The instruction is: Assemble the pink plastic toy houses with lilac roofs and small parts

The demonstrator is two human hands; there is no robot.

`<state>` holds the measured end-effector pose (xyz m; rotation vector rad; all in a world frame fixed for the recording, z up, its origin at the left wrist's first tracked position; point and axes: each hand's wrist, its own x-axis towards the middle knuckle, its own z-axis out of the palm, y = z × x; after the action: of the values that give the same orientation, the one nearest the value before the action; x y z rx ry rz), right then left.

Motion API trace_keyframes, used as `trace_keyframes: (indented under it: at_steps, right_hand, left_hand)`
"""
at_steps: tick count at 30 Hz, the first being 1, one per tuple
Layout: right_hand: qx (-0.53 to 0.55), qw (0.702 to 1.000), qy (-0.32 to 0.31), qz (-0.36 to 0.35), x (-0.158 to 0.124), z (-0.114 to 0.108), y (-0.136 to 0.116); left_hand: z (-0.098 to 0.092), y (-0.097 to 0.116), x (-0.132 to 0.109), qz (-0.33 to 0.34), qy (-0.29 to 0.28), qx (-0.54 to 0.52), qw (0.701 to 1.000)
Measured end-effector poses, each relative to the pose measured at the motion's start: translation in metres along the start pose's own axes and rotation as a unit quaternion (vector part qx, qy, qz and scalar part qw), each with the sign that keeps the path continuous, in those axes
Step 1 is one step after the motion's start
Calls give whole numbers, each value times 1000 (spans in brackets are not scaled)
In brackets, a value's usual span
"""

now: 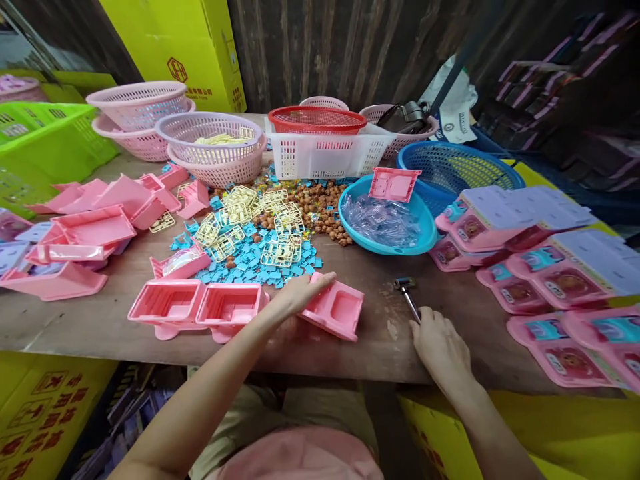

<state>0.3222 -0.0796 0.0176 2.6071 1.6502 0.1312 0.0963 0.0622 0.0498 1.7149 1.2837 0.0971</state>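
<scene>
My left hand [313, 290] is closed on the upper left edge of a pink plastic housing [345, 308], which lies tilted on the table in front of me. In my right hand [441, 343] is the handle of a small hammer [411, 300], its metal head close to the tabletop. Two open pink boxes [231, 303] stand side by side to the left of my left hand. Behind them lie a pile of small blue plastic parts [240, 263] and cream-coloured sprue frames [283, 250]. My left fingertips are partly hidden.
A turquoise basin [390, 248] holds clear parts, with a pink panel [395, 183] on its rim. Assembled pink-and-lilac toys [555, 277] are stacked at the right. Loose pink shells [95, 227] crowd the left. Baskets, including a white one [325, 157], line the back. Small brown pieces [320, 207] lie mid-table.
</scene>
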Motion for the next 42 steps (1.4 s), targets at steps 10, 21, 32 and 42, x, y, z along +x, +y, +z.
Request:
trace_keyframes:
  at_steps: [10, 21, 32, 42]
  right_hand:
    - [371, 924, -19, -91, -25, -34, -7]
    - [366, 906, 100, -188, -34, -45, -22]
    - [335, 933, 80, -105, -25, -57, -14]
    - [175, 974, 135, -53, -14, 8, -12]
  left_hand:
    - [10, 30, -36, 54, 67, 308, 948]
    - [19, 24, -29, 49, 58, 323, 943]
    - [22, 22, -29, 54, 65, 309, 947]
    - [9, -19, -38, 237, 132, 27, 962]
